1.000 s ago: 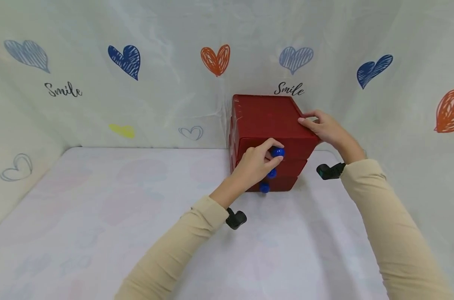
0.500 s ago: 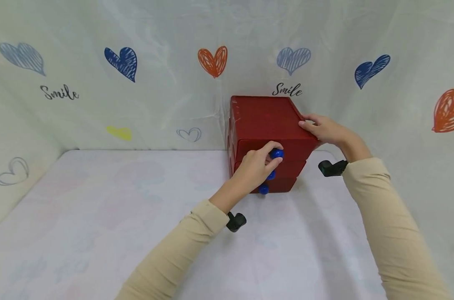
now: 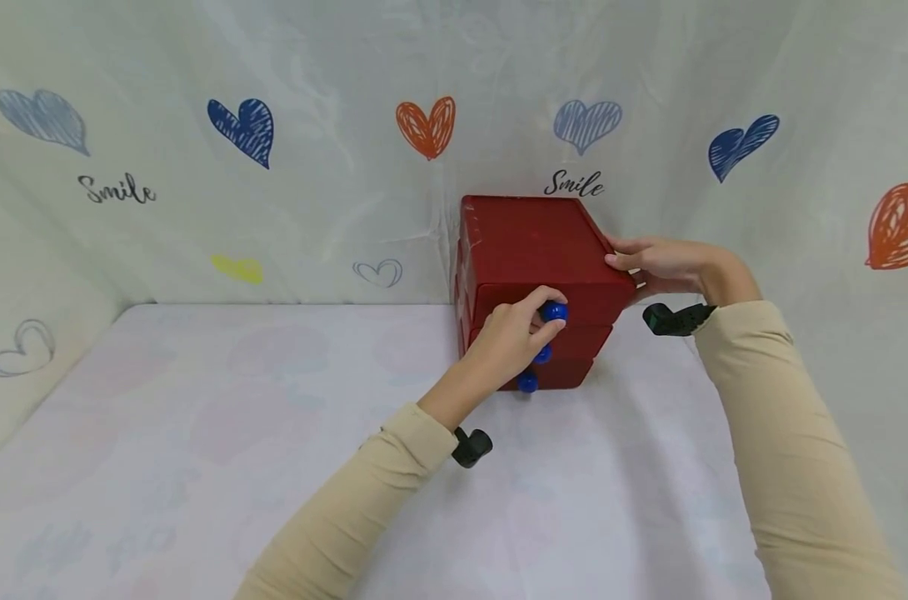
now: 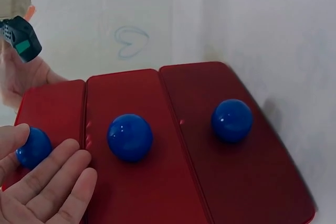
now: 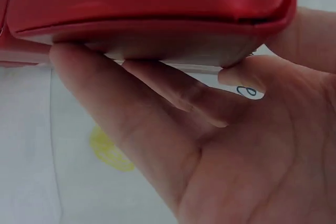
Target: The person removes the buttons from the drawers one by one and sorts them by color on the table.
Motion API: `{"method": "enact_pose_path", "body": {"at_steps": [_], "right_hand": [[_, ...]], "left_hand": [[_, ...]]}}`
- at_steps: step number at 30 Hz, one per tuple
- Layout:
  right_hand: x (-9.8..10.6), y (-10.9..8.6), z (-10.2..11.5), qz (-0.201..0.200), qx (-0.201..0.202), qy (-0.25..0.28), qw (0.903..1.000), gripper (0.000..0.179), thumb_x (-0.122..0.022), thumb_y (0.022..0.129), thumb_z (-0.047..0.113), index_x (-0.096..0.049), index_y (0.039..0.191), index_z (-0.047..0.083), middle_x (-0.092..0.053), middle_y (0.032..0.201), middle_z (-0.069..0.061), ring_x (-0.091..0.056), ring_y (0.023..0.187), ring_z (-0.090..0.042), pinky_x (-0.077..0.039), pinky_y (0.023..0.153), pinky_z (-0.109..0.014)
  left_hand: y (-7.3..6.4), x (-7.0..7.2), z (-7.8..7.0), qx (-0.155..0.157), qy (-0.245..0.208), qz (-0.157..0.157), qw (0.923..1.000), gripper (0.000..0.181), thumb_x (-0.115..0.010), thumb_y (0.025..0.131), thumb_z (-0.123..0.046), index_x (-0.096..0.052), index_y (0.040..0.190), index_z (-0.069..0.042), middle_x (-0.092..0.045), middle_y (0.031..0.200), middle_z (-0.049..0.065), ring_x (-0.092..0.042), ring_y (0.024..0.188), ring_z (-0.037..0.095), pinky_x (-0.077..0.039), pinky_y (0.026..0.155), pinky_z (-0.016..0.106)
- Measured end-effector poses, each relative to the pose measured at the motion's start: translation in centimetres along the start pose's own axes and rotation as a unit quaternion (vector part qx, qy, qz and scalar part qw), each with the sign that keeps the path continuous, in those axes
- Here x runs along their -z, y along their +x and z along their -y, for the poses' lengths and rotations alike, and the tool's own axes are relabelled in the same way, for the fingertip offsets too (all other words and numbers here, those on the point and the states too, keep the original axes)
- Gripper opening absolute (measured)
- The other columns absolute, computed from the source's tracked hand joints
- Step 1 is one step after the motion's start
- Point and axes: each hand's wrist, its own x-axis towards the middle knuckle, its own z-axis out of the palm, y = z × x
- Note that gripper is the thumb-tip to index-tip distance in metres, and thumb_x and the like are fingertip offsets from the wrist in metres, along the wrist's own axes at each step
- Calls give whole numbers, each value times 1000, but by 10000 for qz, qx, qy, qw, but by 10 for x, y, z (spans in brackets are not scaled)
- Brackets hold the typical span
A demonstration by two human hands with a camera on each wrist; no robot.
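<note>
A red cabinet with three drawers [image 3: 536,242] stands at the back of the table, each drawer front bearing a round blue knob. My left hand [image 3: 501,340] pinches the top drawer's knob [image 3: 556,312] between thumb and fingers. The middle knob [image 4: 130,138] and the bottom knob [image 4: 232,121] are untouched in the left wrist view. On the cabinet's right side lies my right hand [image 3: 671,265], its thumb at the top edge. Extended fingers [image 5: 121,108] touch the side wall in the right wrist view. All three drawers look closed.
A pale table [image 3: 274,433] spreads to the left and in front of the cabinet. Close behind it hangs a light curtain [image 3: 311,167] printed with hearts and "Smile". A black wrist camera [image 3: 472,447] sits below my left hand, another [image 3: 677,320] by my right.
My right hand has shifted along the cabinet's right side toward its front, and its wrist has turned. The left hand keeps hold of the top knob. The drawers look the same.
</note>
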Motion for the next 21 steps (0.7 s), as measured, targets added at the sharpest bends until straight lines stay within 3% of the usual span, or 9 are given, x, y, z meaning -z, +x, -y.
{"method": "enact_pose_path", "body": {"at_steps": [13,21], "right_hand": [[-6,-1,-10,-675,92,-90,9976,70,-46,96,40,-3,150,28,-19,150,-17,-37,127,-43,-47,95,-45],[-7,-4,-15,-805,243,-289,9960,71,-44,95,43,-3,150,26,-22,150,-17,-37,128,-43,-44,98,-47]], "left_hand": [[-5,-1,-1,-219,305,9,9993,33,-54,95,-24,-47,127,-19,-69,99,4,-67,83,11,-54,69,21],[-15,-3,-7,-294,332,135,9989,34,-55,94,-24,-47,127,-19,-69,100,3,-67,87,11,-53,71,20]]}}
